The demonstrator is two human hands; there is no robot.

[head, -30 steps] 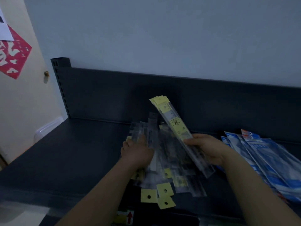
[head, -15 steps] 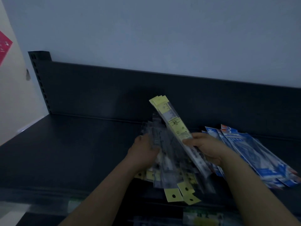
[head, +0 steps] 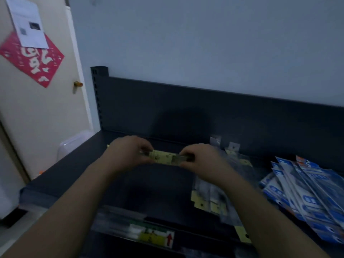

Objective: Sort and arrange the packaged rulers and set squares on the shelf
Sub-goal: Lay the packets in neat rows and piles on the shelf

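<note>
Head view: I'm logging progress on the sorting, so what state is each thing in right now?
Left hand: grips the left end of the ruler pack.
Right hand: grips its right end.
Ruler pack: held roughly level above the shelf, off both piles.
Clear packs: loose, untidy pile lying on the shelf.
Blue packs: fanned, overlapping pile at the right end.

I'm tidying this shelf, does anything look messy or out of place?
Yes. The clear ruler packs lie jumbled at mixed angles, one yellow tag near the front edge of the shelf. The blue packs are fanned out unevenly.
</note>
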